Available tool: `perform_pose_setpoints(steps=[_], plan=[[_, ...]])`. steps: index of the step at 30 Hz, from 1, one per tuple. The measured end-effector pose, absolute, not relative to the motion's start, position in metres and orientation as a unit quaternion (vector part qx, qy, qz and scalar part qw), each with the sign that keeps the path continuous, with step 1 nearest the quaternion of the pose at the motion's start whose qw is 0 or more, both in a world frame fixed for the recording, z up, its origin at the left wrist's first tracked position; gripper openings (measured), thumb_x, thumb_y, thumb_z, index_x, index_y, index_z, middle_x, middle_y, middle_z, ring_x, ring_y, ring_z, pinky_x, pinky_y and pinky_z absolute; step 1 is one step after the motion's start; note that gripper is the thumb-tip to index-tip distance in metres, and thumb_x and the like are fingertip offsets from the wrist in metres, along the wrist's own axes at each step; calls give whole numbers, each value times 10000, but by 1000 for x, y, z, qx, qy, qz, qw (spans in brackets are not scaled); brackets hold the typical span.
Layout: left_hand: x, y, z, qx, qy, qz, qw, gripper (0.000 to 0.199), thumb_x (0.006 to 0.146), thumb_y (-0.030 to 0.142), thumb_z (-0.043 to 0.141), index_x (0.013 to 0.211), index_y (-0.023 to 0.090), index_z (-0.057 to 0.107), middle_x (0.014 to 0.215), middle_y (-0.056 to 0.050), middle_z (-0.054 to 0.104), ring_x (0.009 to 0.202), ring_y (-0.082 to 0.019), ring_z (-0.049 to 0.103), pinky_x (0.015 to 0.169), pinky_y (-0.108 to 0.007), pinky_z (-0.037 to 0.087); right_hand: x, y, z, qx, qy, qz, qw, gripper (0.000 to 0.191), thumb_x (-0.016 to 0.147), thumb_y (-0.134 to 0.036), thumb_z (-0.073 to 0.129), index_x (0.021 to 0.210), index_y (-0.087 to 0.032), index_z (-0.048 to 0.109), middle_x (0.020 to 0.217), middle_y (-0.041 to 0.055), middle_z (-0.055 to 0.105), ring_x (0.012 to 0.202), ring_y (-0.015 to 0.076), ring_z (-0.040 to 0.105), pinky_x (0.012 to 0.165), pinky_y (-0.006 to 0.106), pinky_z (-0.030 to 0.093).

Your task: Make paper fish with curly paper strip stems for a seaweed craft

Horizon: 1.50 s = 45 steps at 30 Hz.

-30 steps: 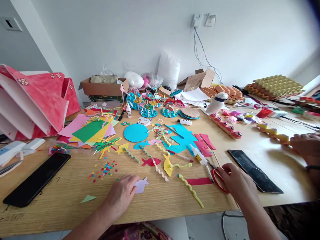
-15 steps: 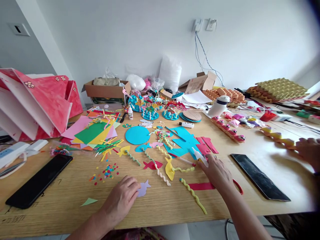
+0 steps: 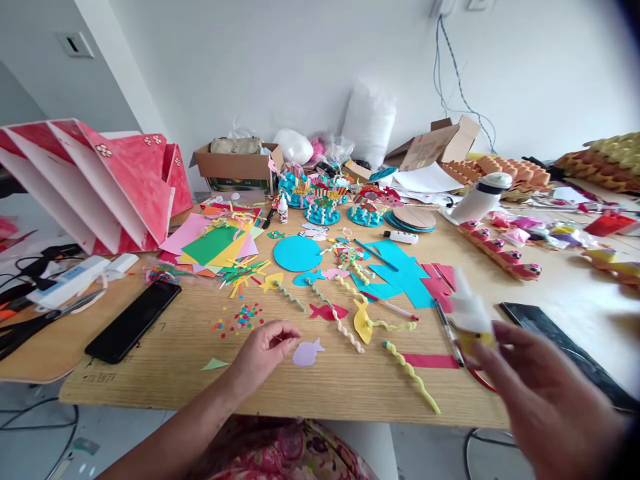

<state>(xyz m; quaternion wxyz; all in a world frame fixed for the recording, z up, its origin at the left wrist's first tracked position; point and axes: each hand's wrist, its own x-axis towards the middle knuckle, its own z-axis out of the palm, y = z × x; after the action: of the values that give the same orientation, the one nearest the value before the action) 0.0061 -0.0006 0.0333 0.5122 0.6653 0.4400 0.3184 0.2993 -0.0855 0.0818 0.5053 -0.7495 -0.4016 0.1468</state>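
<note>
My right hand (image 3: 545,387) grips a glue bottle (image 3: 470,320) with a white nozzle and yellow label, raised off the table at the right and blurred. My left hand (image 3: 267,353) has its fingers curled to a pinch just left of a purple paper fish (image 3: 307,352), which lies flat on the table. Whether the pinch holds anything is hidden. Beyond the fish lie a red paper fish (image 3: 327,312), a yellow paper fish (image 3: 363,323) and wavy twisted strips, one a yellow-green strip (image 3: 413,377). A red paper strip (image 3: 430,361) lies near a pen (image 3: 449,333).
A blue paper disc (image 3: 297,254) lies mid-table, with colored dots (image 3: 245,316) nearer me. Black phones (image 3: 133,321) lie left and right. Behind are colored paper sheets (image 3: 213,245), finished blue-based crafts (image 3: 323,212), a cardboard box (image 3: 235,163) and a white bottle (image 3: 480,195).
My right hand has lifted the glue bottle off the table and brought it toward me. My left hand has drawn its fingers off the purple fish into a pinch. The view has turned right.
</note>
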Motion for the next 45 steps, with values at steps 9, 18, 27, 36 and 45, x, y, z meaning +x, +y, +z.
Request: perform_pose_setpoints(steps=[9,18,27,36,45], plan=[[58,-16,57,449,278,359,770,435,652,370,714,1011,138,632,864,-51,548,706,-114,463,600,-203,362,202,-82,45,-565,-402,465,551,330,669,-434,662,904,-206,624,799,56,678,715,202,620,593,284,502],[58,-19,56,427,243,385,781,302,678,299,711,910,125,626,774,-34,582,704,-125,497,661,-220,376,183,-79,40,-563,-389,458,567,312,691,-424,651,920,-216,616,749,13,625,650,149,549,572,242,450],[13,18,59,729,379,286,494,186,740,158,591,924,164,619,895,-41,604,829,-153,545,734,-246,431,198,-70,48,-504,-307,448,672,284,700,-378,670,920,-225,575,787,27,630,662,139,545,555,243,416],[8,-15,21,925,310,106,193,578,712,259,693,1223,152,446,1210,-104,545,1131,-238,461,986,-405,326,212,-79,42,-524,-302,453,656,313,659,-388,700,897,-218,587,734,28,624,614,141,516,523,251,404],[-26,-49,0,950,247,138,134,458,821,219,576,1252,179,427,1210,-74,571,1170,-208,458,1023,-381,306,215,-81,40,-525,-300,462,649,329,662,-388,698,919,-213,590,710,27,613,599,134,497,518,247,389]])
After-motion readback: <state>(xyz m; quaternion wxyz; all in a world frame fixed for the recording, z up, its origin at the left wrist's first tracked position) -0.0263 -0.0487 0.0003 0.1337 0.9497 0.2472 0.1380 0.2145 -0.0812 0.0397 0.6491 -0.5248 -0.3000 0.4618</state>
